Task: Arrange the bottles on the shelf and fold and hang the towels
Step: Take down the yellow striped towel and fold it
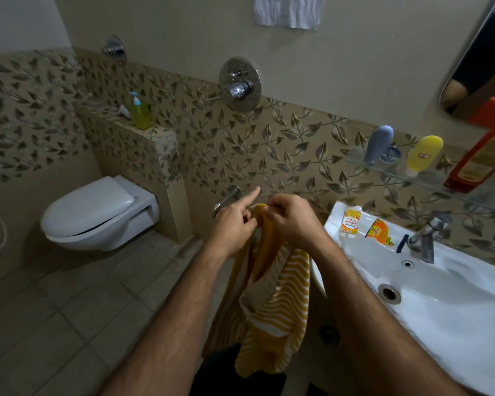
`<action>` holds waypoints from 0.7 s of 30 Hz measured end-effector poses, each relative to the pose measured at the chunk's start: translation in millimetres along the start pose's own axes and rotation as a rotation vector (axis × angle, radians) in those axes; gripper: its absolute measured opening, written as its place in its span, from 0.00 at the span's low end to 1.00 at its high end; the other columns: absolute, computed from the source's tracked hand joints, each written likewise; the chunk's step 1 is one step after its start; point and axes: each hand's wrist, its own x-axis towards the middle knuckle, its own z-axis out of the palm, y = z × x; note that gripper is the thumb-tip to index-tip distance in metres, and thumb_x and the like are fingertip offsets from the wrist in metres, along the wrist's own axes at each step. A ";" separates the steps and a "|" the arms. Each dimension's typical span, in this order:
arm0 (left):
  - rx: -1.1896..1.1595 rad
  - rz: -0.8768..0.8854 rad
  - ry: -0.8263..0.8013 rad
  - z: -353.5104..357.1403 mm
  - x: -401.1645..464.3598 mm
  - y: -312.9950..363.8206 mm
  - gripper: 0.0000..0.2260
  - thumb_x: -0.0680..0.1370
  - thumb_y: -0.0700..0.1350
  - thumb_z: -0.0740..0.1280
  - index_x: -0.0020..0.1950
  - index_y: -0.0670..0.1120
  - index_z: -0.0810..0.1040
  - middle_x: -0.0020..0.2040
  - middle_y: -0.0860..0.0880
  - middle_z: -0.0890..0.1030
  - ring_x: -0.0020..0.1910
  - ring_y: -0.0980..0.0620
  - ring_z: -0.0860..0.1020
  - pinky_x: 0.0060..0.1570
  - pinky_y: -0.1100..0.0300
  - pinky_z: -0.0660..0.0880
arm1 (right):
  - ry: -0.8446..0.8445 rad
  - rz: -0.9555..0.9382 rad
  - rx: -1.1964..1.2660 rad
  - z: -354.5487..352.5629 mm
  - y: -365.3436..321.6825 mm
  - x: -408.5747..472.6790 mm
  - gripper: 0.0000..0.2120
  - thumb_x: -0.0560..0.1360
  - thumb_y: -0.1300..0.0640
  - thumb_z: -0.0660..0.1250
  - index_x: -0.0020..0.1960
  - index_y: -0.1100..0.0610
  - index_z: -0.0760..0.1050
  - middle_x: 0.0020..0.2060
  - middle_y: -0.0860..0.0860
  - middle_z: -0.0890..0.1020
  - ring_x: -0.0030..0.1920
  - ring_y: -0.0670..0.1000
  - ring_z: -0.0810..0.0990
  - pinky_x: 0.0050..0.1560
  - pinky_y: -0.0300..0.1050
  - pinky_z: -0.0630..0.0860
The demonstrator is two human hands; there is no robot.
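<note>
Both hands meet at the top edge of the yellow striped towel [272, 304]: left hand [235, 224] pinching it (forefinger stuck out), right hand [292, 221] gripping; its length hangs straight down between the forearms.

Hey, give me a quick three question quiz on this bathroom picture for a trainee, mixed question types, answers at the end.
1. True or false: both hands grip the yellow striped towel.
2. Which bottle on the glass shelf stands nearest the mirror? A) grey B) yellow C) red
3. Fill in: the green pump bottle stands on the ledge above the ____.

Key: 1 true, left hand and right hand pinch its top edge. 2 C, the red bottle. 3 toilet.
</note>
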 end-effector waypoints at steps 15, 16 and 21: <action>0.128 0.146 0.367 -15.5 -9.1 49.6 0.07 0.74 0.43 0.67 0.47 0.51 0.84 0.32 0.54 0.79 0.32 0.58 0.75 0.35 0.60 0.73 | 0.161 0.293 -0.097 -6.1 32.7 -29.2 0.07 0.68 0.60 0.67 0.38 0.51 0.70 0.34 0.48 0.77 0.37 0.52 0.76 0.34 0.45 0.70; 0.136 0.149 0.373 -17.4 -8.1 51.1 0.07 0.74 0.43 0.67 0.47 0.51 0.84 0.31 0.54 0.78 0.31 0.58 0.74 0.33 0.63 0.72 | 0.164 0.323 -0.120 -3.7 36.7 -31.6 0.06 0.69 0.60 0.67 0.39 0.52 0.70 0.35 0.49 0.77 0.38 0.52 0.76 0.34 0.45 0.69; 0.128 0.085 0.376 -25.7 -4.0 51.5 0.07 0.75 0.43 0.67 0.49 0.50 0.84 0.32 0.56 0.77 0.31 0.60 0.74 0.30 0.68 0.66 | 0.166 0.423 -0.090 -1.9 48.9 -38.5 0.07 0.70 0.61 0.67 0.40 0.50 0.72 0.37 0.48 0.78 0.39 0.51 0.75 0.32 0.42 0.66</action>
